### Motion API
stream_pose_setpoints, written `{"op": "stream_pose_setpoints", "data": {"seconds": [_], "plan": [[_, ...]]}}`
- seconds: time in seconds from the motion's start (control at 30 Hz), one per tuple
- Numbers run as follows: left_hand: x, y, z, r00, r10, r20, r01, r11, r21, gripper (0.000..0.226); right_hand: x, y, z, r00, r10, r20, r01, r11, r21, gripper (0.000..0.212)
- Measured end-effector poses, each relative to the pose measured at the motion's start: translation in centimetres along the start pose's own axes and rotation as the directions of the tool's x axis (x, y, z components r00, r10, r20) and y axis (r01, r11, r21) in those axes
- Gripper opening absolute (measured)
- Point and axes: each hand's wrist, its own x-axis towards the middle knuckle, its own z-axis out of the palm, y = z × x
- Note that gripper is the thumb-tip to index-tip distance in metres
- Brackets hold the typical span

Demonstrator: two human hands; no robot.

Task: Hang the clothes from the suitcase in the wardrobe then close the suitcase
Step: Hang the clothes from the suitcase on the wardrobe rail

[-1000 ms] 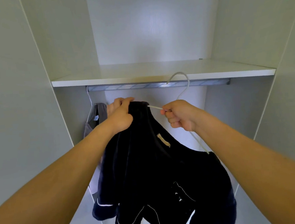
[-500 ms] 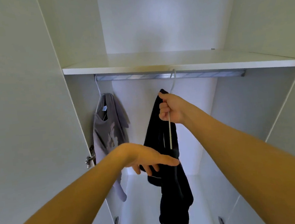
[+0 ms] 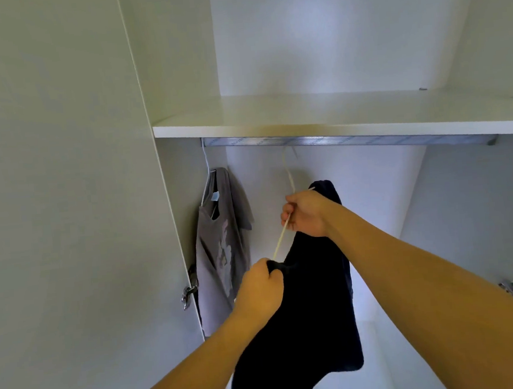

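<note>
Taking the silver metal hanging rail [image 3: 367, 139] under the white shelf [image 3: 335, 117] as your landmark: at its far left end, a grey printed T-shirt [image 3: 220, 252] is already hanging on its own hanger, tight against the white wardrobe side panel [image 3: 175, 231], so that piece looks done.

Below the rail and left of its middle, your left hand [image 3: 258, 289] is gripping the near shoulder of the dark navy fabric garment [image 3: 305, 328], fingers curled tightly into the cloth.

Just under the rail's middle, your right hand [image 3: 304, 213] is closing around the thin white wire hanger [image 3: 289, 179], whose hook is reaching up to the rail; whether it is fully seated I cannot tell. The garment is draping down from the hanger, well inside the wardrobe.

You are probably finishing this second item by straightening it. The suitcase is out of view, so any remaining clothes are unknown, and closing it is still ahead of you.
</note>
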Motion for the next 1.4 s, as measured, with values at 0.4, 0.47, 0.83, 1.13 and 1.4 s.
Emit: {"op": "stream_pose_setpoints", "data": {"seconds": [0.4,0.47,0.83,1.13,1.4], "plan": [[10.2,-1.4,-2.7,0.951,-0.073,-0.299,0.067,0.997,-0.029,0.019,10.0,-1.3,1.5,0.977,-0.211,0.028,0.110,0.390,-0.914,0.056],[11.6,-1.5,-3.2,0.940,-0.074,-0.332,0.073,0.997,-0.014,0.019,10.9,-1.4,1.2,0.952,-0.294,0.080,0.151,0.227,-0.962,0.063],[17.2,-2.5,-3.0,0.880,-0.074,-0.468,0.095,0.995,0.021,0.025,14.8,-1.6,0.1,0.929,-0.321,0.185,0.188,-0.023,-0.982,0.082],[19.0,-1.7,-4.8,0.838,0.022,-0.546,0.044,0.993,0.109,0.022,16.8,-0.9,0.1,0.938,-0.286,0.193,0.183,-0.063,-0.981,0.083],[22.3,-1.3,-4.5,0.862,-0.020,-0.506,0.110,0.983,0.149,0.030,17.4,0.4,0.3,0.932,-0.293,0.212,0.190,-0.105,-0.976,0.083]]}}
